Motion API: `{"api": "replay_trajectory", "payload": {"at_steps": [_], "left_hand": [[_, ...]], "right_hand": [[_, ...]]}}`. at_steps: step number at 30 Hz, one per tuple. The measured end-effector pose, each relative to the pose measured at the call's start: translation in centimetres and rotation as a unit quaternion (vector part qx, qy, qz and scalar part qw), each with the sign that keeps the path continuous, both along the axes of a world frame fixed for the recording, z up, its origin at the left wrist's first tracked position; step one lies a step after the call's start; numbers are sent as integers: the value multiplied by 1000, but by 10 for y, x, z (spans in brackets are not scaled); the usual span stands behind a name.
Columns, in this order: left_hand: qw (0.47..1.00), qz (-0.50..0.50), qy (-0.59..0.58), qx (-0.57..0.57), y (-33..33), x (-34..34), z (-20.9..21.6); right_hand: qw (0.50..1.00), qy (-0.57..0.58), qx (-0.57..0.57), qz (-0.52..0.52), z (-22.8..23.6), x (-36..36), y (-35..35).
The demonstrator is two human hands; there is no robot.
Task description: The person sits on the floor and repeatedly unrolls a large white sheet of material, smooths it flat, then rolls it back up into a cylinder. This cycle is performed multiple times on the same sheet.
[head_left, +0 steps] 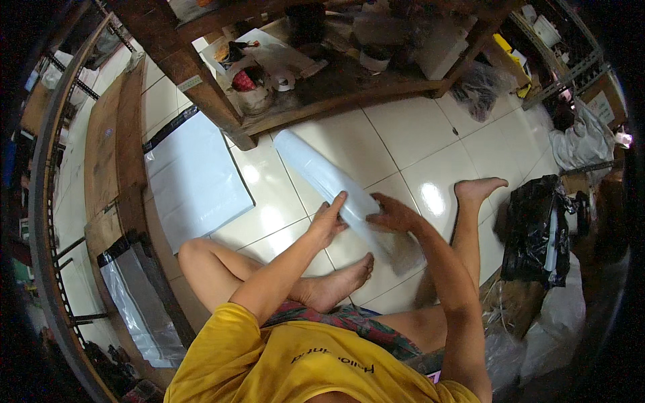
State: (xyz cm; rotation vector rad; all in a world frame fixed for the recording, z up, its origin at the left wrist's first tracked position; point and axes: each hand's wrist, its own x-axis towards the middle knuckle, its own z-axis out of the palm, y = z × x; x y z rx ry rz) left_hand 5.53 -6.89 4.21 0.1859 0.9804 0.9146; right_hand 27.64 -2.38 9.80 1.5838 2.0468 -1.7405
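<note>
A long pale-blue plastic-wrapped roll [316, 168] slants over the floor between my hands, its far end toward the wooden shelf. My left hand [328, 223] is closed on its near left side, thumb on top. The fingers of my right hand [393, 213] curl against its right edge. Below the right hand, a clear, crinkled plastic end [396, 252] hangs from the roll, smeared by motion. To the left, a flat stack of pale-blue plastic mailing bags [195, 181] with a dark strip along the far edge lies on the tiles.
A wooden shelf [336, 107] with clutter stands ahead. On the left are a long wooden board [114, 148] and a grey plastic package [144, 302]. A black plastic bag [534, 235] sits right, beyond my bare foot [477, 188]; a whitish sack [581, 144] is farther off.
</note>
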Motion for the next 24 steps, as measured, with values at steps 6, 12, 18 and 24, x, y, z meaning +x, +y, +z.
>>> {"api": "replay_trajectory", "payload": {"at_steps": [6,12,18,24], "left_hand": [[992,86,94,23,-12,23,47],[975,53,140,164,-45,26,79],[979,-62,-11,196,-38,16,114],[893,-99,222,379,-40,-1,145]], "right_hand": [[979,115,-11,-169,26,-34,-86],[959,15,165,-231,39,-60,-177],[946,168,113,-253,51,-49,-188],[889,291,123,-332,92,-36,-124]]}}
